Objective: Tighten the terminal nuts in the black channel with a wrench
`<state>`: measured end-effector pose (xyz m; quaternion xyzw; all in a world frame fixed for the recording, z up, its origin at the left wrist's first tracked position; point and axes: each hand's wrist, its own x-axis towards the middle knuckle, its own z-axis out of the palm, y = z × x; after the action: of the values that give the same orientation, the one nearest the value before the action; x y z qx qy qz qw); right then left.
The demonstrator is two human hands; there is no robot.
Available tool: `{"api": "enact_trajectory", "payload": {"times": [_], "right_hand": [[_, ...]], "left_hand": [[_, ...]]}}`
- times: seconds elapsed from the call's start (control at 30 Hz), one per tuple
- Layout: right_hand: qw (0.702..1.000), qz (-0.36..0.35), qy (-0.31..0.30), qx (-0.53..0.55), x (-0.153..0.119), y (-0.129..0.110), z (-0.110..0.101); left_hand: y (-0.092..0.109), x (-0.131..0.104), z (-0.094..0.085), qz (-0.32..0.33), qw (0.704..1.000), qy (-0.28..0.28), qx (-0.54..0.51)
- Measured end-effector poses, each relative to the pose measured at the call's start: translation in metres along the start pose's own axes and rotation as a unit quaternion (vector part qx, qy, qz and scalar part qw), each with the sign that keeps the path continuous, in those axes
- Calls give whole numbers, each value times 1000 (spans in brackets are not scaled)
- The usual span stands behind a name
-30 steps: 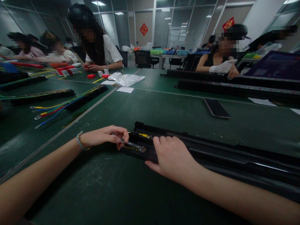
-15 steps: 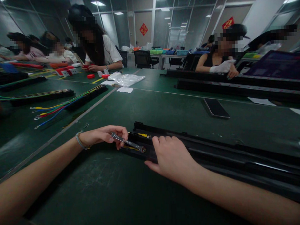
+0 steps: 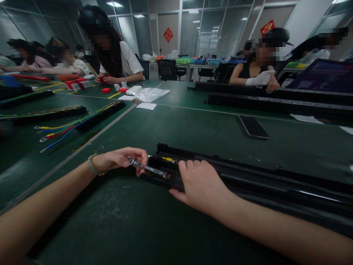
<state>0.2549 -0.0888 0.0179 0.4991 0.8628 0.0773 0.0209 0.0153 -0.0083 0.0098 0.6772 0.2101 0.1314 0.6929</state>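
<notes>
My left hand (image 3: 127, 158) pinches the near end of a shiny combination wrench (image 3: 151, 170). The wrench's far ring end sits around a small bolt at the left end of a long black channel (image 3: 253, 176). Behind that bolt, a yellow-sleeved wire terminal (image 3: 167, 159) is fixed at a second bolt (image 3: 174, 160). My right hand (image 3: 200, 182) is wrapped over the channel just right of the bolts, thumb on its near side and fingers over the top. The fingertips of this hand are partly hidden.
On the green table, a phone (image 3: 253, 126) lies beyond the channel. Wire bundles with ring terminals (image 3: 60, 132) lie at left. Farther back are a plastic bag (image 3: 152, 94) and more black channels (image 3: 279, 102). Co-workers sit or stand around the table, one wearing a white glove (image 3: 260, 78).
The wrench has swung slightly, its handle end moving a little left and toward me with my left hand. My right hand keeps its hold on the channel.
</notes>
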Motion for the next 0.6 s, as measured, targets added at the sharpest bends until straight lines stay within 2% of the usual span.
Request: {"api": "enact_trajectory", "payload": {"times": [0.6], "right_hand": [[1000, -1, -2, 5, 0, 0, -1]], "left_hand": [[-6, -3, -4, 1, 999, 9, -33]]}}
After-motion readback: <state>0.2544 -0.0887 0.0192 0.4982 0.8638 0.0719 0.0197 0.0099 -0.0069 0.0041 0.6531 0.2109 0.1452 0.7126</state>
